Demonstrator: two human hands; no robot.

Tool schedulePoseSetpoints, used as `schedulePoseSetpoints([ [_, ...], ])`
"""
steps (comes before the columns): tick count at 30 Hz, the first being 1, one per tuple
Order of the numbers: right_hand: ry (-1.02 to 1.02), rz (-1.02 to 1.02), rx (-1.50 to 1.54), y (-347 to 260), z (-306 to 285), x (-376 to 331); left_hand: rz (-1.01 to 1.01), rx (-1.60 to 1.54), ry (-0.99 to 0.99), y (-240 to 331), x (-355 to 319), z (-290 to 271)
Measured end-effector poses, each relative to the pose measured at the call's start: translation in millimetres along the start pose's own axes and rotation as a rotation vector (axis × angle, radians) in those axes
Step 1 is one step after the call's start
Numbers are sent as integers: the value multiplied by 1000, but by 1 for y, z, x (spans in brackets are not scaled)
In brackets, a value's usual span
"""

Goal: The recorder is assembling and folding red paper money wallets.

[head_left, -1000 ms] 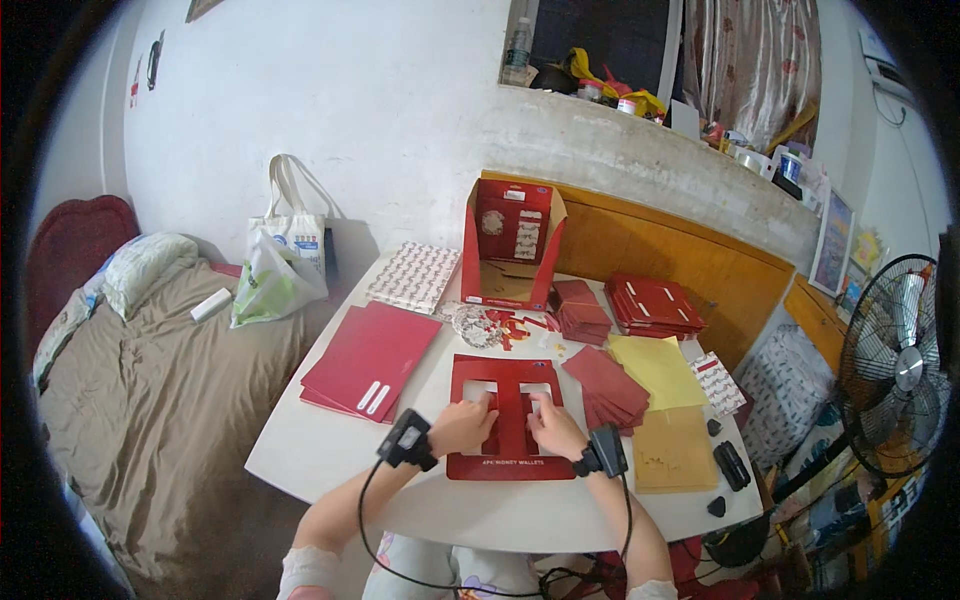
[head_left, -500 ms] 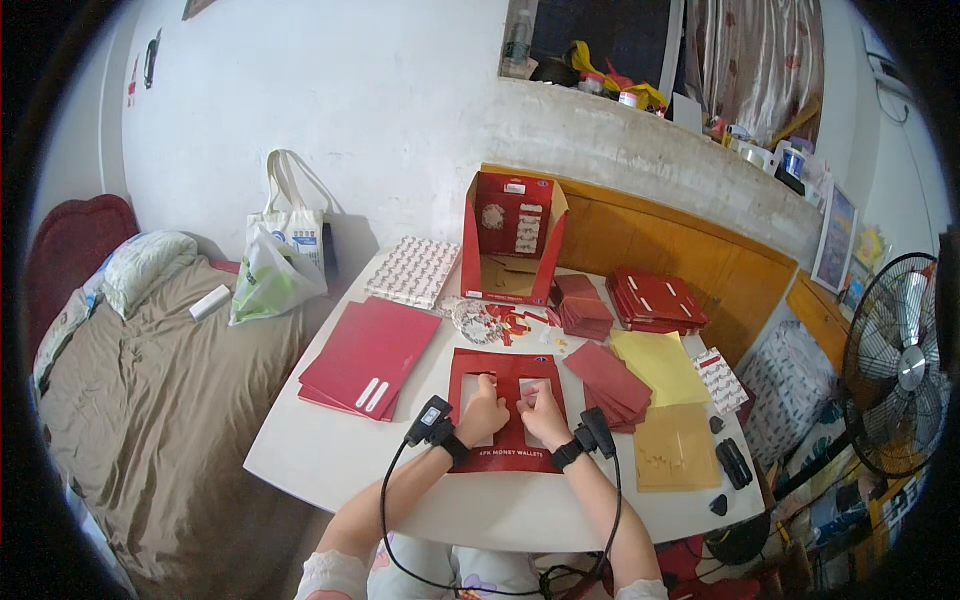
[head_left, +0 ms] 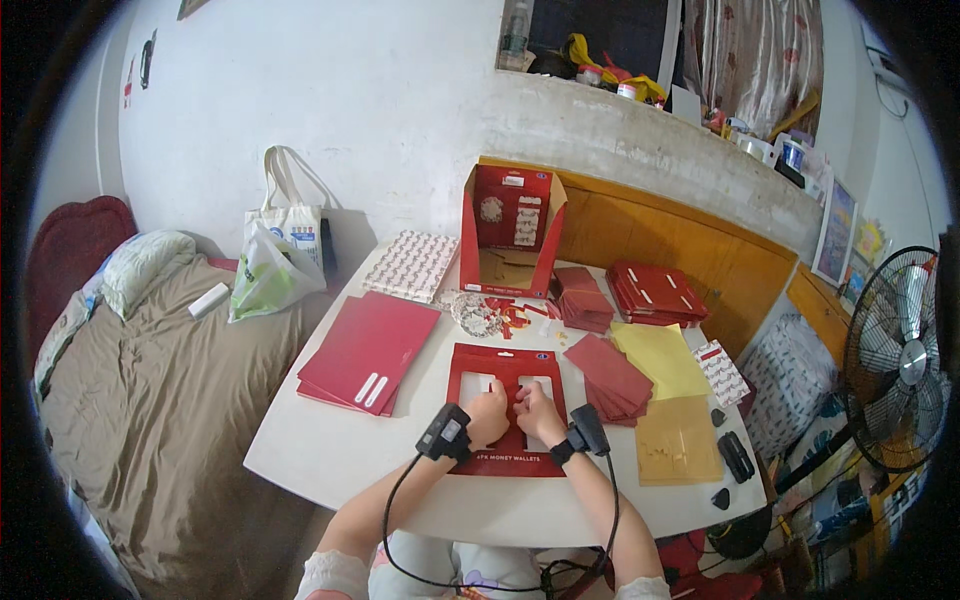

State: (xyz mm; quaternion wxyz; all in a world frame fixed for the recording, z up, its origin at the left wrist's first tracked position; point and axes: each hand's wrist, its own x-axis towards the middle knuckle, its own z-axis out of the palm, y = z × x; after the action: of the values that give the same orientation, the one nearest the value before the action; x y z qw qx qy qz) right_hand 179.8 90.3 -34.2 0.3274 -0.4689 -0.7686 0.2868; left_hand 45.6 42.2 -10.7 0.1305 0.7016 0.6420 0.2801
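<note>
A flat red card package [head_left: 515,464] with two upright windows and a hanging hole at its top lies at the table's near middle. White shows through both windows. Over the left window, my left hand [head_left: 487,418] is closed, its thumb side up; whatever it pinches is too small to make out. My right hand [head_left: 541,416] rests over the right window with its fingers curled inward, and their tips hide anything held. Both hands are close together, either side of the red strip between the windows. Each wrist wears a black strap with a cabled device.
Left on the white table [head_left: 330,462] lie stacked red cards [head_left: 375,345]; behind is a patterned white pad [head_left: 412,266]. An open red box [head_left: 510,282] stands at the back. Right are red envelopes [head_left: 610,378], yellow sheets [head_left: 680,445], red packs [head_left: 655,293] and a fan [head_left: 910,360].
My left hand has turned at the wrist and drawn its fingers in over the left window. My right hand has shifted only slightly. The view has tilted a little.
</note>
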Motion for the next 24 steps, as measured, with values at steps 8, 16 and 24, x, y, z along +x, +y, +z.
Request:
schedulePoseSetpoints([
  [8, -74, -87, -463, -36, -16, -16, 152, 558, -67, 15, -9, -10],
  [16, 28, -107, -442, -14, -19, -13, 497, 404, -82, -22, -1, 2],
  [24, -14, -275, -574, -8, -41, -18, 508, 358, -88, -20, -3, -5],
])
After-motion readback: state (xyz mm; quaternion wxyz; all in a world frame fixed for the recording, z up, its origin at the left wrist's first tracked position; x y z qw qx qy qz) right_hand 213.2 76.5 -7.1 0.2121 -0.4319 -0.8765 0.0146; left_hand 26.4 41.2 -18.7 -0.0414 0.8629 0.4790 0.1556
